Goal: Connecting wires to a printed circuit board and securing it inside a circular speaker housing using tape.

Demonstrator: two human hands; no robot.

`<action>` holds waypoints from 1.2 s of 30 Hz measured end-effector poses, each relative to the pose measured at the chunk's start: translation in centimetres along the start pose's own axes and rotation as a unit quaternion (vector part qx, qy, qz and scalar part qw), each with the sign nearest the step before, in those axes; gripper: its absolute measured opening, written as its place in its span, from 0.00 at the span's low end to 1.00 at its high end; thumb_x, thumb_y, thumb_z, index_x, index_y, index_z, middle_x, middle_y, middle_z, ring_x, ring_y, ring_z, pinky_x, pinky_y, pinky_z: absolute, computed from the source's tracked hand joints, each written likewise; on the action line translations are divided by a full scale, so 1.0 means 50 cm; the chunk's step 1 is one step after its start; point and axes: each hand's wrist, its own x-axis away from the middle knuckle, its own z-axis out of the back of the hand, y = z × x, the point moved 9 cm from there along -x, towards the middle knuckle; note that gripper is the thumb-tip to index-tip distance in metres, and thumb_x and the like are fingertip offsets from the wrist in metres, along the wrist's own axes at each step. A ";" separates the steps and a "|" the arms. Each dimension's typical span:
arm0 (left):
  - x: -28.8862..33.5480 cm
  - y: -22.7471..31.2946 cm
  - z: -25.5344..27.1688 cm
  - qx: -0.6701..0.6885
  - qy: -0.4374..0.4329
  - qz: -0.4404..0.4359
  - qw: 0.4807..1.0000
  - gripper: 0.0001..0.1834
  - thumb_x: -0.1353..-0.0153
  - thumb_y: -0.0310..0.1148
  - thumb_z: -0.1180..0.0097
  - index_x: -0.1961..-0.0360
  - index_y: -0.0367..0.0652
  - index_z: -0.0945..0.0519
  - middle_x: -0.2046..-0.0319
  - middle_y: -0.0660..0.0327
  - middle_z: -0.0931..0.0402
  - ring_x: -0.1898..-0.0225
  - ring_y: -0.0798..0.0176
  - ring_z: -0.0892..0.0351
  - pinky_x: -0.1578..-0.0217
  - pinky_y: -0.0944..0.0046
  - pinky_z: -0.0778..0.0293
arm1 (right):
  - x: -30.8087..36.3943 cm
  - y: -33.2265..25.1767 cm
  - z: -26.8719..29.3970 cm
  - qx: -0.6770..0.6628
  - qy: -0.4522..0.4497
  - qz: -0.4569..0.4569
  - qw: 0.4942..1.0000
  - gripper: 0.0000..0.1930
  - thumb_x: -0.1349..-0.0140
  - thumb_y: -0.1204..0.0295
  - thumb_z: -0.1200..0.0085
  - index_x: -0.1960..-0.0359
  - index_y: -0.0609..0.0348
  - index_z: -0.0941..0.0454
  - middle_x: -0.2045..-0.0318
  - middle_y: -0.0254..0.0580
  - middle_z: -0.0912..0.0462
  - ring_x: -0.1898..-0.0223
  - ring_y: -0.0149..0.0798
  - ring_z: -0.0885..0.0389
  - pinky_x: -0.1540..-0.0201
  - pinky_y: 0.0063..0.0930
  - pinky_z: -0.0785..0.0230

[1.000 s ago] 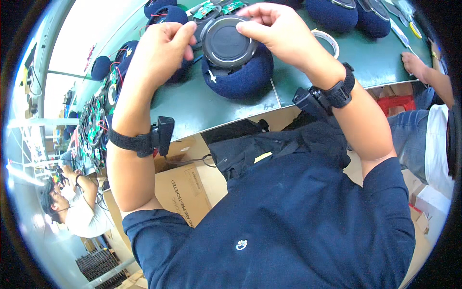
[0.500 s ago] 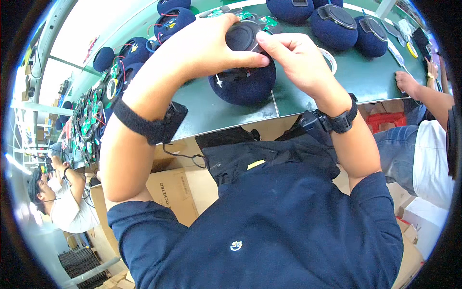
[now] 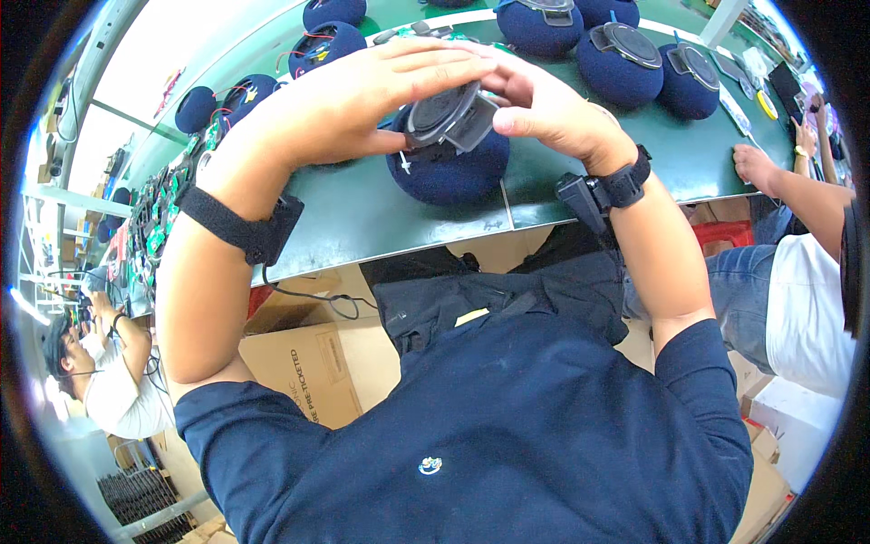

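Tilted up since half a second ago: round dark speaker plate (image 3: 450, 115), which had lain flat atop the navy fabric-covered ball housing (image 3: 449, 168) and now stood on edge above it. Left hand (image 3: 362, 95) arched over from nine o'clock, fingers stretched across the plate's top, thumb pinching its lower left rim. Right hand (image 3: 548, 113) closed in from three o'clock, fingertips pinching the plate's right edge; whether thumb or forefinger did the pressing could not be told, since the left fingers covered that spot. Plate clear of the housing on its upper side, possibly touching at the lower rim. Housing itself sat on the green bench (image 3: 362, 218) at twelve o'clock from the chest, just beside a seam in the mat. Black wrist straps with small boxes worn on both forearms. More navy housings (image 3: 621, 68) lined up toward one o'clock, some with plates fitted. Circuit boards (image 3: 149, 222) stacked toward ten o'clock. Another person's bare forearm (image 3: 797, 195) rested on the bench edge at three o'clock. Cardboard box (image 3: 313, 363) stood under the bench at seven o'clock.
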 end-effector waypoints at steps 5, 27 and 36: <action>0.005 0.033 0.010 -0.106 0.037 -0.019 0.994 0.48 0.50 0.21 0.32 0.25 0.52 0.33 0.28 0.52 0.31 0.27 0.45 0.33 0.28 0.48 0.34 | 0.009 -0.004 -0.022 0.004 -0.021 -0.010 1.000 0.47 0.41 0.69 0.26 0.23 0.58 0.41 0.28 0.39 0.30 0.26 0.34 0.35 0.23 0.33 0.46; 0.063 -0.044 -0.036 0.240 0.031 0.383 0.891 0.32 0.32 0.47 0.36 0.34 0.38 0.22 0.55 0.63 0.19 0.55 0.70 0.22 0.52 0.69 0.26 | 0.070 -0.072 -0.100 0.327 0.286 0.215 0.875 0.46 0.54 0.60 0.20 0.36 0.62 0.33 0.44 0.58 0.21 0.38 0.57 0.22 0.36 0.42 0.27; 0.111 -0.086 -0.027 0.312 0.131 0.368 0.866 0.21 0.23 0.45 0.47 0.44 0.42 0.13 0.63 0.68 0.18 0.65 0.76 0.29 0.64 0.73 0.34 | 0.070 -0.019 -0.023 0.185 0.235 0.096 0.949 0.34 0.39 0.69 0.32 0.33 0.67 0.30 0.42 0.59 0.17 0.37 0.48 0.18 0.33 0.34 0.28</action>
